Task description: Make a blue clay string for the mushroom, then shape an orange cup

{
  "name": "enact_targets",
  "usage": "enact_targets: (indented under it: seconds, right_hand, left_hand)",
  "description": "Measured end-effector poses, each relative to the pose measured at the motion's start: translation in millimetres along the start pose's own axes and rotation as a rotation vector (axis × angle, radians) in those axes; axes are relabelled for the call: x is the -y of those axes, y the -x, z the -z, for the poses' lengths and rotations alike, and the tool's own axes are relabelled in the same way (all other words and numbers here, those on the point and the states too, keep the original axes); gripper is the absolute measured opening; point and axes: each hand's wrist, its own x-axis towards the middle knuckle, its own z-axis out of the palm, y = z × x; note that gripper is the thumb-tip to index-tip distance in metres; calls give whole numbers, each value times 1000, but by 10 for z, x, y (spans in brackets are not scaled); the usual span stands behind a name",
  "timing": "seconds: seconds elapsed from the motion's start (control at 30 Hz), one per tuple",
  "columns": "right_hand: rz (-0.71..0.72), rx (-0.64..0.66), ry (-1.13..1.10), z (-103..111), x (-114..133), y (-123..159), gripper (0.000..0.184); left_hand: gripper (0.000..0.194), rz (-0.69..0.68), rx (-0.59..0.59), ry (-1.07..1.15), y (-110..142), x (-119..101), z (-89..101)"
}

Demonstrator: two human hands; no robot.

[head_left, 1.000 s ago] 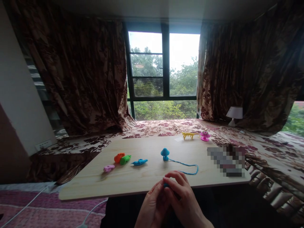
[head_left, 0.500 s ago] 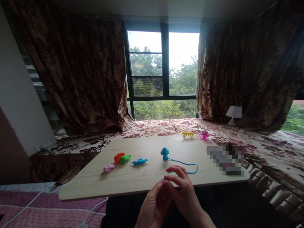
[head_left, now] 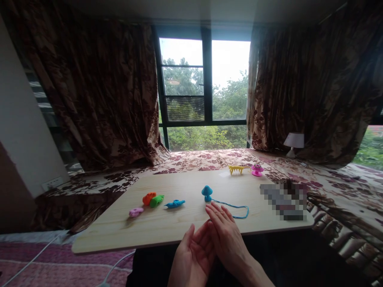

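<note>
My left hand (head_left: 193, 253) is held palm up at the table's near edge, slightly cupped, fingers stretched out. Across its fingers lies my right hand (head_left: 226, 235), flat, palm down, its fingers straight and together. Whatever sits between the two palms is hidden. Just beyond my fingertips stands a blue clay mushroom (head_left: 206, 193). From its base a thin blue clay strand (head_left: 247, 211) runs right and bends back toward my right hand. To the left lie a blue clay piece with a pointed end (head_left: 175, 204), a green lump (head_left: 156, 201), an orange lump (head_left: 149, 198) and a pink lump (head_left: 136, 212).
On the pale wooden table (head_left: 113, 229), a yellow comb-like piece with prongs (head_left: 236, 170) and a pink stand-shaped piece (head_left: 257, 170) are at the far edge. A pixelated patch (head_left: 284, 203) covers the right side. A small white lamp (head_left: 294, 141) stands behind, near the curtain.
Half a second ago my fingertips met around a small blue bit. Now my hands have flattened, the right laid over the left, and that bit is out of sight.
</note>
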Motion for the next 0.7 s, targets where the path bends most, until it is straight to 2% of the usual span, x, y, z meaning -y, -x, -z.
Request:
enact_targets:
  seconds: [0.13,0.23,0.33,0.4,0.53,0.57,0.6,0.7]
  right_hand:
    - [87,62,23,8,147,50,42]
    - [26,88,25,10,189,0,43]
    - [-50,85,53,17,154,-60,45]
    - [-28,85,63,26,168,-49,45]
    - [206,156,-7,30,334,12,44]
    - [226,169,-23,30,367,5,45]
    - [211,167,-26,32,384,-13,45]
    - [27,103,31,44,331,-76,43]
  left_hand:
    - [38,-37,221,86,6,5,17]
    - [47,-82,314,136,9,72,-30]
    - [54,-59,399,150,27,67,-64]
    - [57,-43,425,146,30,19,-41]
    - [61,-80,433,175,-1,-9,45]
    - [61,-90,428,184,-5,7,50]
    - [61,-95,418,191,-2,23,44]
    - [61,-74,410,186,37,10,-5]
